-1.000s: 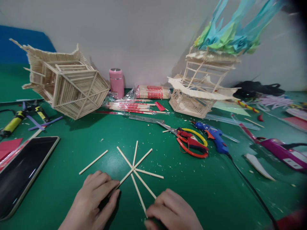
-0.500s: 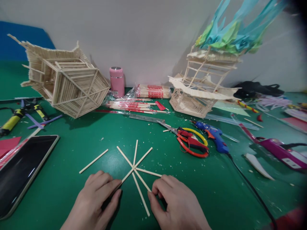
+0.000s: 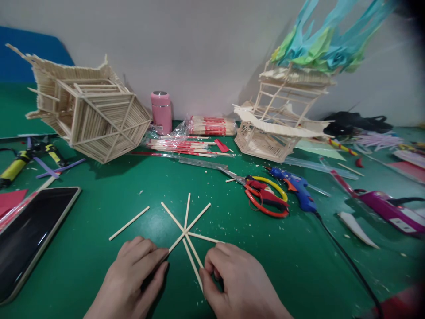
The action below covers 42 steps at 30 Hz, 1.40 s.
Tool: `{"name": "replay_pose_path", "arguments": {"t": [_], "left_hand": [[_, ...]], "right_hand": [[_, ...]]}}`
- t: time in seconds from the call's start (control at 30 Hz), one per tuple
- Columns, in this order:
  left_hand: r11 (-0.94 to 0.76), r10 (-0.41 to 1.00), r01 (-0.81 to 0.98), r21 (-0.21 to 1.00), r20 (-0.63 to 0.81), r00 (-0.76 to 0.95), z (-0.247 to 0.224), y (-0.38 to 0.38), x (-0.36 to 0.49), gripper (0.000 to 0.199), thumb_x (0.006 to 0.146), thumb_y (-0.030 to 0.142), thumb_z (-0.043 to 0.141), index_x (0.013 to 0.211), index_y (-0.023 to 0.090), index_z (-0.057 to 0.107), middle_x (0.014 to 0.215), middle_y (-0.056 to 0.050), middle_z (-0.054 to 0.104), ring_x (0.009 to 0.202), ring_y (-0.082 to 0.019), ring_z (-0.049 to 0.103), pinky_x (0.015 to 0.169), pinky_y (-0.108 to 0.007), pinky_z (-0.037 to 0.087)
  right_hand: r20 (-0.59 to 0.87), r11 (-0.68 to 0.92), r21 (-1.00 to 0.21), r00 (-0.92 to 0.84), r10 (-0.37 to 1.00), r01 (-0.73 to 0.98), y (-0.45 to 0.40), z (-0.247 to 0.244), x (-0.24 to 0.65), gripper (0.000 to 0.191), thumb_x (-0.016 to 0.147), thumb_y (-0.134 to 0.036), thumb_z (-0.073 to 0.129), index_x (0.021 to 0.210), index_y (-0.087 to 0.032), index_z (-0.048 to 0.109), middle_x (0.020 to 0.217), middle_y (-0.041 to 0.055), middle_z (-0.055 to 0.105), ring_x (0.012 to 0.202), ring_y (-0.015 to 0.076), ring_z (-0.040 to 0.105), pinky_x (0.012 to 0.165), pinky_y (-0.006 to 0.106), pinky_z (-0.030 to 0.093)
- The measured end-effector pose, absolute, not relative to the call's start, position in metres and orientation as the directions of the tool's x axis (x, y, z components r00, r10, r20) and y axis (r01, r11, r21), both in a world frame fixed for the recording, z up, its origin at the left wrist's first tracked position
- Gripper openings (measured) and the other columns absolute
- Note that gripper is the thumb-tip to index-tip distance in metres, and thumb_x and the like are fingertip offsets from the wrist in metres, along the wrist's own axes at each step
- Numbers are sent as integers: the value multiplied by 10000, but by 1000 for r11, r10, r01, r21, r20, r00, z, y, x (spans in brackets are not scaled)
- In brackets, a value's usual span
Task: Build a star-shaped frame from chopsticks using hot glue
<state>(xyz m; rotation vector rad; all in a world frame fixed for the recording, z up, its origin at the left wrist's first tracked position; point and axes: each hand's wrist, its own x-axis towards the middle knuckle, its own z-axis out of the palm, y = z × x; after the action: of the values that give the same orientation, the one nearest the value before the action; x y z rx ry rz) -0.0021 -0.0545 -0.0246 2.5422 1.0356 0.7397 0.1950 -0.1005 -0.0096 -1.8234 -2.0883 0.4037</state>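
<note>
Several thin wooden sticks [image 3: 186, 231] lie on the green table, meeting near one point and fanning outward like spokes. My left hand [image 3: 139, 270] pinches the lower-left end of one stick between thumb and fingers. Thumb and bent fingers of my right hand [image 3: 232, 277] close on the end of a lower-right stick. Beside that stick, another one runs down close to my right thumb. A further stick reaches right, its end at my right knuckles. One loose stick [image 3: 129, 223] lies apart, above my left hand.
A phone [image 3: 36, 235] lies at left, below pliers [image 3: 16, 168]. Behind are a stick model [image 3: 106, 119], pink bottle [image 3: 161, 113], stick bundles [image 3: 212, 126] and another model [image 3: 282, 119]. Scissors [image 3: 265, 195], a blue glue gun [image 3: 295, 188] and a purple power strip [image 3: 388, 210] lie right.
My right hand has moved slightly left, swinging the lower-right stick closer to the one beside it. My left hand stays in place on its stick.
</note>
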Motion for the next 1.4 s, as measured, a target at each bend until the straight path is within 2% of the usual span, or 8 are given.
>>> {"name": "replay_pose_path", "arguments": {"t": [0.53,0.83,1.0,1.17,1.27,1.4], "left_hand": [[-705,706,558,438,356,613,-24,-54,-4,222,790,171,496,995,195,576,661,0,550,604,-139,521,533,-250,433],[-682,730,571,458,376,570,-17,-54,1,205,797,210,488,983,199,572,734,-18,581,639,-135,552,549,-228,466],[-694,718,592,410,325,616,-12,-48,15,210,825,202,428,996,182,549,802,-45,577,692,-157,567,589,-273,497],[-716,698,625,310,334,634,-15,-38,31,247,825,188,381,1010,151,540,769,-74,582,658,-195,566,560,-346,504],[-717,697,603,350,334,635,-19,-36,34,247,827,174,373,1011,136,534,755,-76,569,658,-183,562,564,-327,507],[-730,677,553,401,313,667,-22,-36,33,252,828,142,366,1023,135,525,767,-76,562,680,-177,552,576,-314,503]], "right_hand": [[58,141,-434,-129,990,890,-99,-9,194,126,648,-169,510,545,-184,438,547,-20,479,503,106,416,447,214,247],[176,113,-490,-29,984,865,-94,2,222,99,765,-189,457,692,-201,523,613,-7,510,561,125,474,492,222,337],[160,145,-482,-76,984,864,-86,1,227,79,780,-179,474,765,-196,550,742,24,549,678,159,500,576,264,384],[84,177,-410,-156,984,895,-79,-3,219,67,786,-203,500,734,-189,540,742,26,527,700,174,476,584,280,375],[72,177,-384,-162,984,906,-77,-4,217,143,811,-183,458,685,-182,525,703,22,516,673,164,464,568,269,362],[68,168,-386,-154,986,907,-77,-4,215,154,808,-164,457,671,-178,525,687,24,518,664,163,459,559,262,356]]}}
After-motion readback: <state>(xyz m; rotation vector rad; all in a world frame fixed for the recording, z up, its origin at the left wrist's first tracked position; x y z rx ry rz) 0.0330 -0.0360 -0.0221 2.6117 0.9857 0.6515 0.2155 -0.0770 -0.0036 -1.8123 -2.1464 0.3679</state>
